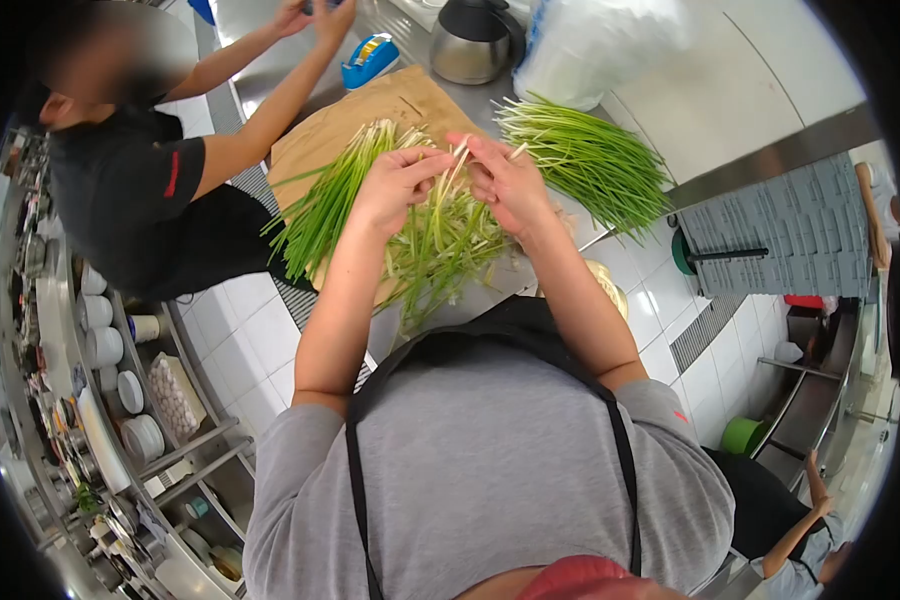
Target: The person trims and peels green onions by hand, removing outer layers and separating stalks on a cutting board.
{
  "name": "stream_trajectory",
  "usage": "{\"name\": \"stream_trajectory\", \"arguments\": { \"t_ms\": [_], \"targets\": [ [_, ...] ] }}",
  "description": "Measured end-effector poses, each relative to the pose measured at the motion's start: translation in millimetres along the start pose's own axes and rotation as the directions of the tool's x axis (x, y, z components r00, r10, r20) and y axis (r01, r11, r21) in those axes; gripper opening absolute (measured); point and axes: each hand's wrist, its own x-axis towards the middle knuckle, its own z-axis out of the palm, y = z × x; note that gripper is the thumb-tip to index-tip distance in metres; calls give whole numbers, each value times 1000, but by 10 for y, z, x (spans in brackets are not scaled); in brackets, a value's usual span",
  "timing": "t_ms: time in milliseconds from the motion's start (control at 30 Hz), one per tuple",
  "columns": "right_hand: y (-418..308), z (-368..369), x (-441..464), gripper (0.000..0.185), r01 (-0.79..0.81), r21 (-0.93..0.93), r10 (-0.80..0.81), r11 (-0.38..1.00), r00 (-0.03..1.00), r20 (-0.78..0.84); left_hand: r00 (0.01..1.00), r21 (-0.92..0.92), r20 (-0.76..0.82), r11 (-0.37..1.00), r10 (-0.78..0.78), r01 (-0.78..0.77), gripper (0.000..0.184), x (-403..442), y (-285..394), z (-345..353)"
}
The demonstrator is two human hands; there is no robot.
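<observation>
Grey fabric of the person's short-sleeved shirt [490, 460], with thin black apron straps [360, 500] over it, fills six o'clock, nearest the camera. From the middle of the view, stacked white round bowls [103, 345] stand on metal shelving at eight o'clock. At ten, a co-worker in a black short-sleeved top [120, 190] leans over, both forearms reaching toward eleven.

At eleven o'clock, a bundle of long green stalks with white ends [335, 200] lies on a brown, flat cutting board [305, 145] upon the grey metal bench [390, 20]. Just past the board sits a bright blue plastic tape dispenser [370, 62].

Near twelve, above the board, the person's left hand [402, 185] is curled, thumb and forefinger pinching at a slender whitish stalk [459, 158]. Loose pale-green trimmings [450, 245] spread below it. Beyond, a steel jug with a black top and handle [465, 50] stands at twelve. The right hand [510, 185] pinches at the same stalk, fingertips close to the left's; which fingers bear its weight, I cannot tell.

Between one and two lies a second, fanned green bundle with white ends [590, 170], a translucent white plastic bag [590, 50] just behind it.
</observation>
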Motion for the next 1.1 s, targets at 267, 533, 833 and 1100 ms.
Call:
{"name": "stream_trajectory", "arguments": {
  "t_ms": [267, 533, 833, 1100],
  "targets": [
    [13, -141, -66, 22, 117, -179, -141, 977, 982, -127, 983, 145, 18, 973, -184, 179, 11, 208, -104, 53],
    [270, -425, -68, 20, 73, -200, -134, 977, 940, -313, 980, -13, 85, 983, -180, 182, 24, 520, -163, 180],
    [104, -341, -22, 19, 145, -267, -224, 953, 928, -297, 973, 173, -27, 958, -229, 230, 38, 524, -235, 486],
    [67, -340, 46, 18, 266, -82, -277, 960, 887, -370, 993, 802, 110, 594, -39, -65, 40, 302, -203, 431]
  ]
}}
